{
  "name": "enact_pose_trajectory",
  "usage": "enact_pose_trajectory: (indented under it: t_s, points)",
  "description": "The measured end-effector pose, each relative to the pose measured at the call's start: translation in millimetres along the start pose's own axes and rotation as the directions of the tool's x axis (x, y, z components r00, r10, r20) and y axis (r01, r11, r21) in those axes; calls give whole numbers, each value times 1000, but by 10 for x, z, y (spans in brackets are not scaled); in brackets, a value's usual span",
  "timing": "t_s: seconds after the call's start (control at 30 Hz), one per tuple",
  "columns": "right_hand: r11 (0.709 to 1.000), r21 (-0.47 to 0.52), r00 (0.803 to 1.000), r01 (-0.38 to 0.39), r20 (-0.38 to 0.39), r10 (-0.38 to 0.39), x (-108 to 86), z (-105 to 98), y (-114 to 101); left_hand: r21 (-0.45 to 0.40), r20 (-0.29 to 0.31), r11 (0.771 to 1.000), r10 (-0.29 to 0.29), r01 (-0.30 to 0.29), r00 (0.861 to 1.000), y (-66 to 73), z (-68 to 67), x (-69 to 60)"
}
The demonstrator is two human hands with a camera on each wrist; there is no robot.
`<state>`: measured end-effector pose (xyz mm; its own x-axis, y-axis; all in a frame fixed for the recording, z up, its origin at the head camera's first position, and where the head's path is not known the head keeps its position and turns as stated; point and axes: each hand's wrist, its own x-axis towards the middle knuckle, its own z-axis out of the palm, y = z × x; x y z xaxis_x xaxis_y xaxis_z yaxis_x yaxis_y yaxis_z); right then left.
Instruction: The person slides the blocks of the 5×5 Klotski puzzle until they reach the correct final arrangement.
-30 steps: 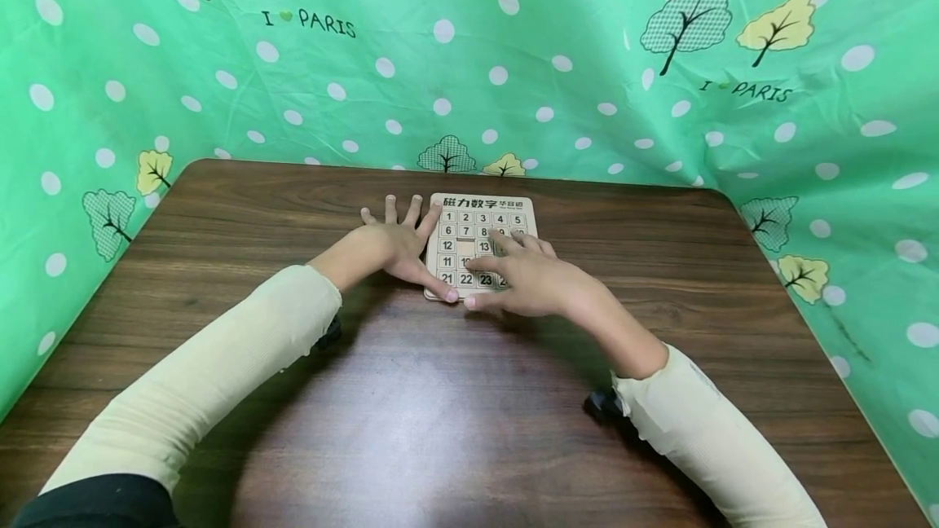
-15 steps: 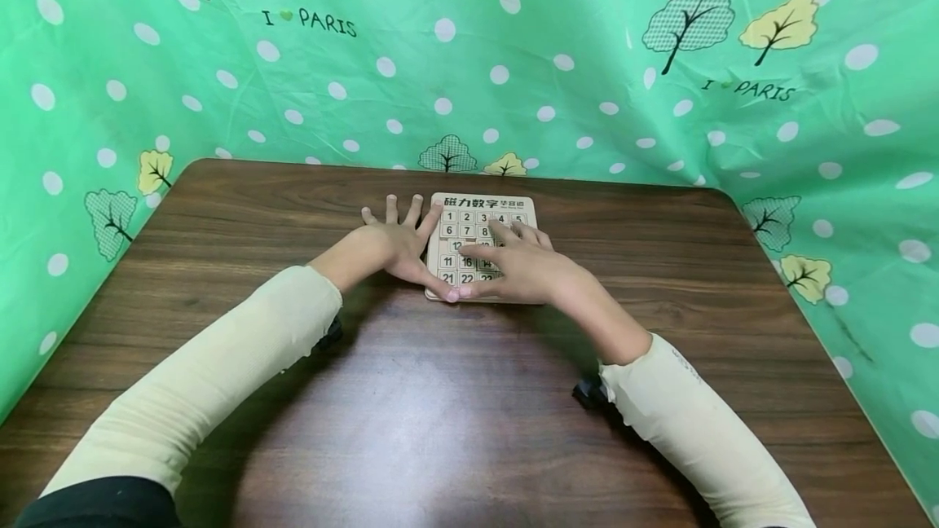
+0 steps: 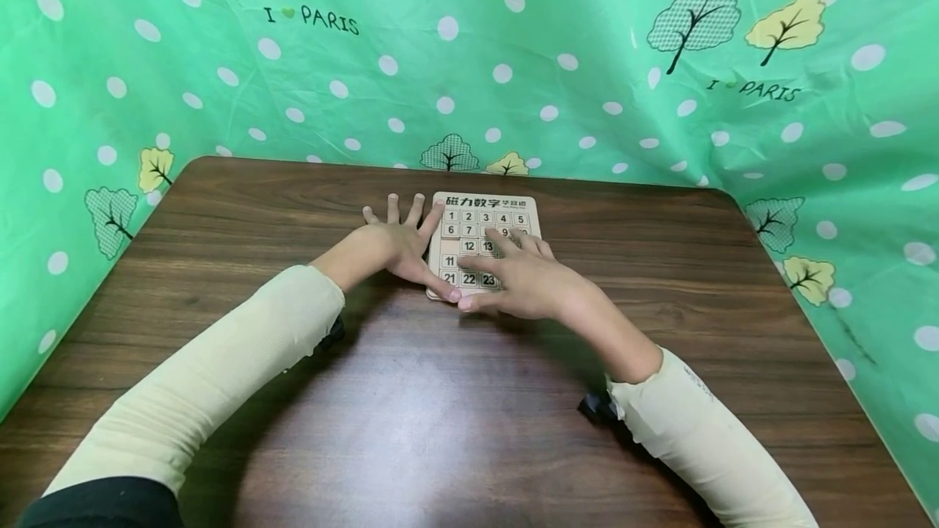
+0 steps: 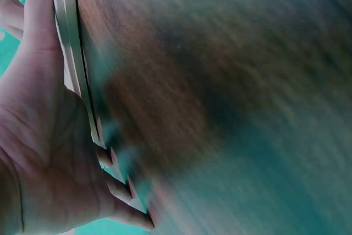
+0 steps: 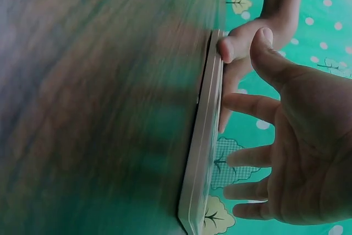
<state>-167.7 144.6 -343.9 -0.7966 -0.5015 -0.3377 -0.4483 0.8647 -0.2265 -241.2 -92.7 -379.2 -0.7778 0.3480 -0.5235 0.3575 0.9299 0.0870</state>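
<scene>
A pale wooden sliding number puzzle lies flat near the table's far edge. My left hand is spread along its left side, thumb on the lower left corner and index fingertip at the upper left. Over the lower right part hovers or rests my right hand, fingers loosely extended, index fingertip by the fourth row. Tile 12 sits in the third row's second column, right of a bare slot. Several right-hand tiles are hidden under that hand. In the right wrist view the puzzle's edge shows beside the fingers.
A dark brown wooden table spreads around the puzzle. Behind and beside it hangs a green cloth with white dots and printed trees. Pale sleeves cover both forearms, with a black strap piece at the right wrist.
Tile 12 has slid right from the first column into the second, leaving the bare slot at the left. My right hand shifted left, then slightly back right. My left hand stays put.
</scene>
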Motion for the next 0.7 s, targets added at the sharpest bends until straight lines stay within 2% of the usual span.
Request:
enact_pose_trajectory:
  t_s: [0.23, 0.4, 0.6, 0.7]
  points:
    - [999, -12, 999, -34, -27, 34, -14, -15, 24, 43, 5, 999, -31, 31, 1000, -35, 87, 181]
    - [998, -8, 997, -61, -38, 60, 84, -8, 67, 39, 6, 999, -29, 29, 1000, -36, 87, 188]
    - [999, 9, 999, -31, -9, 31, 207, 18, 38, 34, 33, 999, -39, 38, 999, -24, 57, 149]
    - [999, 23, 1000, -28, -12, 28, 193, 8, 52, 15, 31, 1000, -22, 22, 999, 1, 18, 64]
